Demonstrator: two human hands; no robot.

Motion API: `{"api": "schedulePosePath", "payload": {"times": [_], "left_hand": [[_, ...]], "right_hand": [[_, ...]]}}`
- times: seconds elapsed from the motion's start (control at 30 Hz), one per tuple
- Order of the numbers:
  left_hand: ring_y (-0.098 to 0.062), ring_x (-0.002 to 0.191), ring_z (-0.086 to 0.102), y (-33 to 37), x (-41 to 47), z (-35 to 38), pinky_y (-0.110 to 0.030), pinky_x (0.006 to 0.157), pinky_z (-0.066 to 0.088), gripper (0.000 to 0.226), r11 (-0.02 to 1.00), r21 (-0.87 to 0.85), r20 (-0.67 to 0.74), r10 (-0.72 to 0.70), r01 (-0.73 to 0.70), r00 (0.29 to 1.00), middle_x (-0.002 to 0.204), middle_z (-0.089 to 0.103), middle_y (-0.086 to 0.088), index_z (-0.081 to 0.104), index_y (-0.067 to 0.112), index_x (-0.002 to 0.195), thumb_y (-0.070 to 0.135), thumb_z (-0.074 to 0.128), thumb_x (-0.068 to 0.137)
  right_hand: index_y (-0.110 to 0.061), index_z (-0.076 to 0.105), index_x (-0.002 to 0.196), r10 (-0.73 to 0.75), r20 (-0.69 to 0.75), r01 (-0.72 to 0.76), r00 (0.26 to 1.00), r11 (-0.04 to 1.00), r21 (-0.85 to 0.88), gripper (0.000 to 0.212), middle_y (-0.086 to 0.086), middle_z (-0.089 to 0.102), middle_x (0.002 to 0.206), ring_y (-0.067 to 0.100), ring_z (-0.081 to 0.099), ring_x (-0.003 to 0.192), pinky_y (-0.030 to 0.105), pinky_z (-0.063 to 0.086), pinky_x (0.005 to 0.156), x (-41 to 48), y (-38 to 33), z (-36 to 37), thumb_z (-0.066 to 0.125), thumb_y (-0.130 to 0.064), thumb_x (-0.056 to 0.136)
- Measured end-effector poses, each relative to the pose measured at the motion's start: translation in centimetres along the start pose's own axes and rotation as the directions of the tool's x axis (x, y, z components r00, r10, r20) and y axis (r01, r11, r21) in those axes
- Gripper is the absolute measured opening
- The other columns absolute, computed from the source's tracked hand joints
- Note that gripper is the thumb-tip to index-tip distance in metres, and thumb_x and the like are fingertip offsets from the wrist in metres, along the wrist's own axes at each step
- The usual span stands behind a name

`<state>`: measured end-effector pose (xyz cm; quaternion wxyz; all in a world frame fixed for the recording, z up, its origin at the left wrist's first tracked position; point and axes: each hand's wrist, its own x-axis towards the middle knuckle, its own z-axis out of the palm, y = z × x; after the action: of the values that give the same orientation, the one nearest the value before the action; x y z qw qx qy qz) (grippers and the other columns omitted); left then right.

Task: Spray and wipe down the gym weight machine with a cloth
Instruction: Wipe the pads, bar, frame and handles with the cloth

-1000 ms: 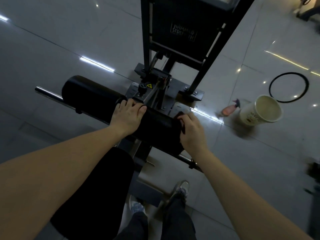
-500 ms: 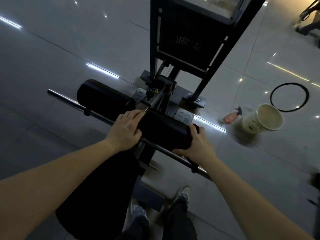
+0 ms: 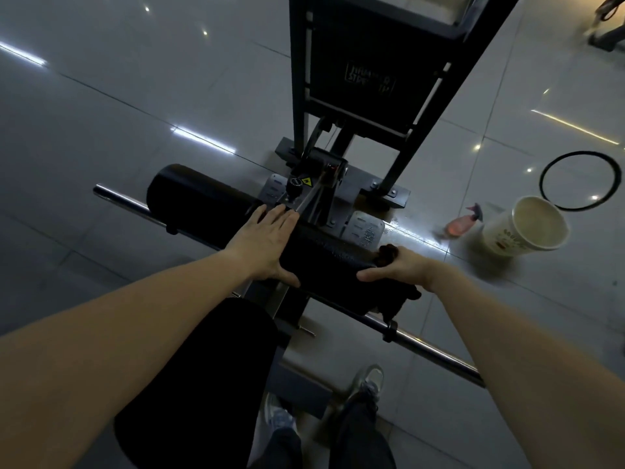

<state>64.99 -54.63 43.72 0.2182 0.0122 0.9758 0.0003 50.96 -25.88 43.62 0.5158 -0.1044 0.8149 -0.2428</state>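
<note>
A black gym weight machine stands before me, with a black padded roller lying across on a steel bar. My left hand lies flat on the roller's middle, fingers spread. My right hand presses a dark cloth against the roller's right end; the cloth hangs down below the hand. A pink spray bottle lies on the floor to the right, well clear of both hands.
A white bucket stands beside the spray bottle, with a black ring on the tiles behind it. A black seat pad is under my left arm. My shoes stand on the floor below the bar.
My right hand slid with the cloth to the roller's right end. My left hand flattened and spread on the middle. The view shifted slightly.
</note>
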Motion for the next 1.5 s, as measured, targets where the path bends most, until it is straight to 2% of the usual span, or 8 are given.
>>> {"api": "schedulePosePath", "payload": {"times": [0.17,0.3,0.43,0.57,0.77,1.07,1.3,1.5], "left_hand": [[-0.022,0.157,0.004,-0.5,0.7,-0.3,-0.050,0.127,0.003,0.145,0.998,-0.061,0.067,0.026,-0.022,0.997,0.169,0.013,-0.007,-0.005,0.011,0.160,0.098,0.053,0.060],[-0.021,0.156,0.008,-0.5,0.8,-0.3,-0.050,0.128,0.002,0.144,0.994,-0.103,0.085,0.032,-0.023,0.996,0.168,0.017,-0.007,-0.005,0.013,0.160,0.095,0.057,0.060],[-0.020,0.156,0.009,-0.4,0.9,-0.5,-0.051,0.127,0.002,0.142,0.991,-0.131,0.078,0.028,-0.017,0.997,0.168,0.019,-0.005,-0.001,0.012,0.160,0.093,0.060,0.061],[-0.028,0.157,-0.003,-0.1,0.7,-0.8,-0.053,0.126,0.000,0.125,0.996,0.073,0.167,0.035,-0.048,0.985,0.170,0.006,-0.012,0.002,0.013,0.163,0.094,0.039,0.074],[-0.021,0.155,0.012,-0.2,0.8,-0.3,-0.050,0.127,0.004,0.136,0.994,-0.112,0.063,0.007,0.000,0.998,0.167,0.020,-0.005,0.009,0.012,0.161,0.091,0.061,0.063],[-0.021,0.156,0.012,-0.3,0.9,-0.1,-0.048,0.128,0.001,0.145,0.990,-0.138,0.064,0.023,-0.014,0.998,0.167,0.019,-0.006,0.000,0.011,0.161,0.094,0.060,0.059],[-0.025,0.156,0.008,-0.4,0.7,-0.2,-0.049,0.127,0.003,0.112,0.999,0.033,0.091,0.020,-0.023,0.996,0.168,0.017,-0.010,0.009,0.012,0.161,0.075,0.058,0.083],[-0.022,0.153,0.017,-0.4,0.8,-0.2,-0.048,0.128,0.002,0.144,0.990,-0.141,0.059,0.026,-0.018,0.998,0.165,0.023,-0.007,0.005,0.008,0.160,0.094,0.060,0.059]], "right_hand": [[-0.013,0.057,0.136,-0.121,-0.308,0.110,0.944,0.993,-0.054,0.069,0.004,0.052,0.135,0.023,0.050,0.124,0.042,0.042,0.111,-1.9,-1.0,4.1,0.074,-0.057,0.084],[-0.004,0.069,0.109,-0.261,-0.717,0.121,0.647,0.963,-0.241,0.027,0.013,0.062,0.119,0.031,0.052,0.109,0.044,0.046,0.095,-1.4,-3.4,8.5,0.047,-0.018,0.103],[-0.003,0.068,0.118,-0.414,-0.650,0.283,0.637,0.910,-0.302,0.030,0.011,0.063,0.115,0.028,0.058,0.108,0.034,0.045,0.095,0.9,-9.4,8.7,0.048,-0.001,0.096],[0.000,0.060,0.133,-0.408,-0.567,0.472,0.715,0.881,-0.039,0.035,0.016,0.054,0.132,0.029,0.055,0.119,0.035,0.043,0.104,3.4,-17.1,11.0,0.045,-0.005,0.102],[-0.011,0.066,0.122,-0.575,-0.418,0.343,0.704,0.790,-0.508,0.033,0.010,0.054,0.126,0.029,0.050,0.113,0.044,0.040,0.096,2.2,-11.7,9.1,0.039,-0.022,0.105],[-0.002,0.068,0.113,-0.369,-0.679,0.034,0.634,0.891,-0.452,0.028,0.018,0.059,0.115,0.036,0.053,0.101,0.044,0.045,0.089,-1.3,-5.3,8.9,0.050,-0.007,0.092],[-0.012,0.053,0.137,-0.459,-0.488,0.296,0.742,0.878,-0.377,0.039,0.013,0.042,0.145,0.035,0.041,0.130,0.055,0.036,0.104,2.1,-15.6,12.4,0.040,-0.015,0.100],[-0.005,0.068,0.103,-0.555,-0.546,0.144,0.628,0.772,-0.619,0.023,0.016,0.061,0.107,0.035,0.055,0.093,0.045,0.047,0.083,-1.7,-4.7,8.0,0.048,-0.014,0.095]]}}
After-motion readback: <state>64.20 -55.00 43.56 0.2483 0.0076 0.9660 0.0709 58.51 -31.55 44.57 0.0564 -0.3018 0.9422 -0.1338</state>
